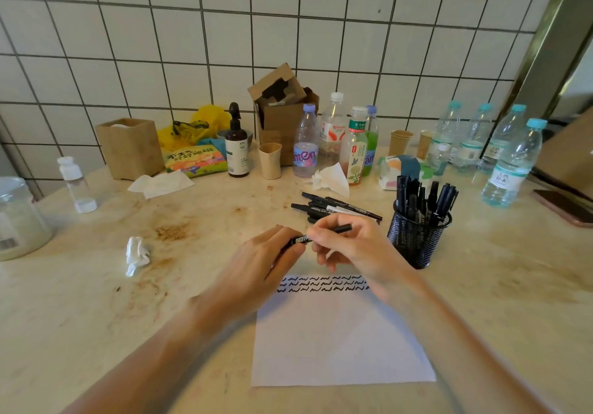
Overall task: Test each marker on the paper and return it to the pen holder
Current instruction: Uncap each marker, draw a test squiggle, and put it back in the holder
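Note:
A black marker [340, 229] lies level between both hands, just above the far edge of the white paper [340, 343]. My left hand [260, 272] grips its left end and my right hand [349, 246] grips its middle, with the right tip sticking out. Rows of black squiggles [321, 284] run across the paper's top. The black mesh pen holder [417, 237] stands right of my hands with several markers upright in it. A small pile of loose black markers [333, 208] lies on the table just beyond my hands.
A crumpled tissue [137, 254] lies to the left. Bottles [353, 144], paper cups, a cardboard box [282, 108] and a tissue pack [401, 169] crowd the back by the tiled wall. Water bottles [510, 163] stand at the right, a phone [564, 206] beyond them, a jar [19, 217] at far left.

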